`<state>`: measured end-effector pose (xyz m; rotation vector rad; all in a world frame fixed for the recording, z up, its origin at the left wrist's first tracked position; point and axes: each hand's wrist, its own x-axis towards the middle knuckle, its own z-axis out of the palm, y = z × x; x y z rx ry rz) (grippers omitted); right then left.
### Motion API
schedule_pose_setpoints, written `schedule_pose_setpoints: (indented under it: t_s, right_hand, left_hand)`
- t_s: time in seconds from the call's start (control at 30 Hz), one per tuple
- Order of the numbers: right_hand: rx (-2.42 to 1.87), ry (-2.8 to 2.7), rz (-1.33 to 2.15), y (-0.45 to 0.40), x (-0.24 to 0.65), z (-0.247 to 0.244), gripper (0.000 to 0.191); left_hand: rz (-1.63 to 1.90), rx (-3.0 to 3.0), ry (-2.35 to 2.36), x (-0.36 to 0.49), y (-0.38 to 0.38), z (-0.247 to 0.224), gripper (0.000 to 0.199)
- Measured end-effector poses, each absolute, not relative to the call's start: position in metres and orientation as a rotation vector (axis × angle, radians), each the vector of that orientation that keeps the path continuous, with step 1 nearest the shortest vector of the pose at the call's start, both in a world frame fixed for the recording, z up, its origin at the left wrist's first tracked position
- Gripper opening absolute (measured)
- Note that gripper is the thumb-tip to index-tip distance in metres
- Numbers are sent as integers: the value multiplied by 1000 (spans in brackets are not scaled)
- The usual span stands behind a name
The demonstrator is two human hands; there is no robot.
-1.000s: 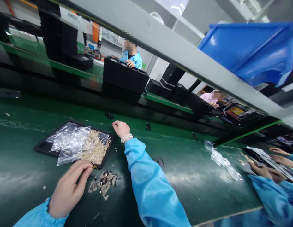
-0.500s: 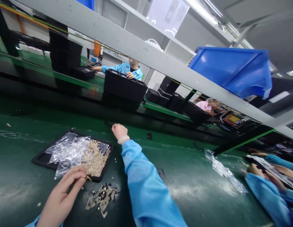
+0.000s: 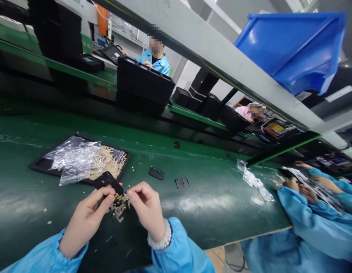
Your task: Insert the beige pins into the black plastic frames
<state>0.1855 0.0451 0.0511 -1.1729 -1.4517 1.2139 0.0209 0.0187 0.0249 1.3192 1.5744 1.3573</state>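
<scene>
My left hand (image 3: 86, 218) and my right hand (image 3: 147, 206) meet low over the green belt (image 3: 210, 204). Between their fingertips is a small flat black part (image 3: 107, 180), pinched at its lower end from both sides, with a tiny gold piece (image 3: 117, 196) where the fingers meet. Just under the hands lies a little heap of small metal pieces (image 3: 119, 207). Behind them a black tray (image 3: 39, 165) holds a crumpled clear bag (image 3: 72, 161) and a pile of gold pieces (image 3: 107, 163).
Two more black parts (image 3: 156, 173) (image 3: 181, 183) lie on the belt, with a clear bag (image 3: 251, 180) further right. A co-worker's blue sleeves (image 3: 309, 223) are at the right. Black boxes (image 3: 144, 81) stand on the far line, where other people work. A blue bin (image 3: 292, 45) hangs overhead.
My right hand has drawn back from the far side of the belt and joined my left hand, and a black part is now held between them. The view has tilted down.
</scene>
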Motion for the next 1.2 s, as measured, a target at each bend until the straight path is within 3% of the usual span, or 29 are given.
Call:
schedule_pose_setpoints:
  t_s: [0.3,0.4,0.53,0.67,0.8,1.07,1.2]
  right_hand:
    - [-1118,-1340,1428,28,181,52,13]
    - [-1087,-1265,1422,27,182,54,13]
    - [-997,-1067,1503,24,186,56,22]
    - [-943,-952,1560,20,187,53,29]
    - [-928,-975,1529,15,185,51,30]
    - [-924,-1320,1347,8,177,47,11]
    - [-1005,-1365,1208,7,175,48,12]
  left_hand:
    - [1314,1699,1584,14,3,20,37]
    - [1255,1540,1468,4,-1,12,36]
    - [1267,1211,1284,-5,-1,9,57]
    - [1181,958,1255,-2,3,21,39]
    - [1047,743,1156,3,6,30,61]
    - [947,559,1009,16,1,26,55]
    - [878,893,1231,14,3,21,59]
